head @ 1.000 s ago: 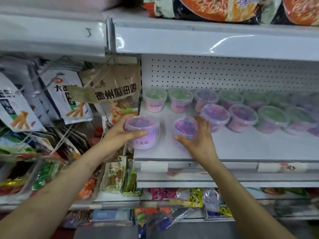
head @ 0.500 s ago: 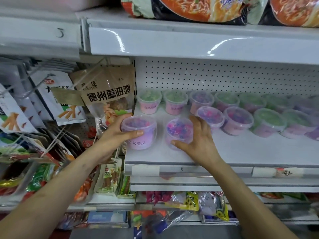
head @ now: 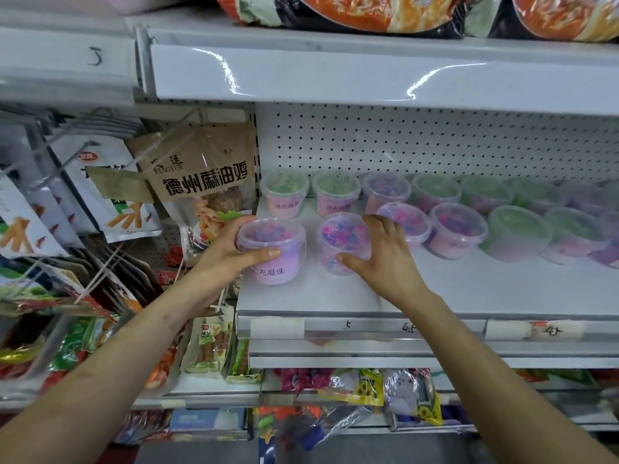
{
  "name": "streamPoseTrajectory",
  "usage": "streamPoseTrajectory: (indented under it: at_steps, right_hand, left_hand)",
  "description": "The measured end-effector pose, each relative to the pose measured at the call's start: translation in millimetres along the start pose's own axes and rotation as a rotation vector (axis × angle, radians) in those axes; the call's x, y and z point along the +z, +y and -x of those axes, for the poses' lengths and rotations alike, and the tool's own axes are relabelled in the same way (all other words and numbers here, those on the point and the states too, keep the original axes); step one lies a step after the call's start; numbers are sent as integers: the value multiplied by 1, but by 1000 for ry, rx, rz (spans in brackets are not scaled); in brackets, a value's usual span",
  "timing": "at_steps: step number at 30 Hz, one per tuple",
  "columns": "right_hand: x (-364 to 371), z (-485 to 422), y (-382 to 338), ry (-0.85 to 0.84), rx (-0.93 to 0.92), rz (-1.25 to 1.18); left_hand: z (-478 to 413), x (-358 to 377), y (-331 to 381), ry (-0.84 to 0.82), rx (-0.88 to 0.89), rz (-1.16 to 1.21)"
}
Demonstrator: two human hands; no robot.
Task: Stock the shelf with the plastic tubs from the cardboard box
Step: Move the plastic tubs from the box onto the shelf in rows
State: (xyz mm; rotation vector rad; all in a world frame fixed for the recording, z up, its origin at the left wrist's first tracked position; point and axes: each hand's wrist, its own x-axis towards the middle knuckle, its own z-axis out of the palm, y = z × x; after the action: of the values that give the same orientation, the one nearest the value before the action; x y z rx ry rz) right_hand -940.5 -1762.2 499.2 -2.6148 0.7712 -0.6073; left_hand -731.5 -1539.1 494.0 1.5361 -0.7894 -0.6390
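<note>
Two bare forearms reach up from the bottom of the view, past bright snack packets [head: 355, 386] on the lower level, to a white shelf [head: 435, 289] with handwritten price strips [head: 348, 325] along its front edge. At the shelf's front left corner, the left hand [head: 231, 252] grips a lilac tub [head: 278, 259] from its left side. The thumb lies across the front wall just under the lid and the fingers curl round the far side, so the tub sits to the right of the palm. Just beside it, the right hand [head: 385, 259] clasps a clear tub [head: 338, 242] filled with pink and blue beads. The thumb presses low on its front and the fingers wrap over its right rim, with the tub to the left of the palm. The two tubs stand close together without touching. Behind them, more tubs [head: 459, 229] with pink or green contents stand in two rows running off to the right, blurred at the far end. A brown hanging snack bag [head: 201, 182] dangles just left of the shelf. A perforated back panel [head: 435, 142] rises behind the stock, and noodle packets [head: 351, 11] lie on the level above.
</note>
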Motion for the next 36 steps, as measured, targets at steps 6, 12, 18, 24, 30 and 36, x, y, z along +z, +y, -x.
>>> streamPoseTrajectory:
  at_steps: [6, 12, 18, 24, 30, 36]
  right_hand:
    - [6, 2, 0, 20, -69, 45]
    - [7, -14, 4, -15, -120, 99]
    - [7, -15, 2, 7, -149, 118]
    - [12, -19, 3, 23, -149, 137]
    - [14, -17, 3, 34, -159, 132]
    - [11, -17, 6, 38, -180, 109]
  left_hand:
    - [-1, 4, 1, 6, 12, 4]
    - [1, 5, 4, 11, 2, 5]
    - [0, -1, 0, 42, -15, -16]
    - [1, 4, 0, 82, -31, -30]
    - [-16, 6, 5, 68, -52, -87]
    - [-31, 8, 5, 66, -7, -126]
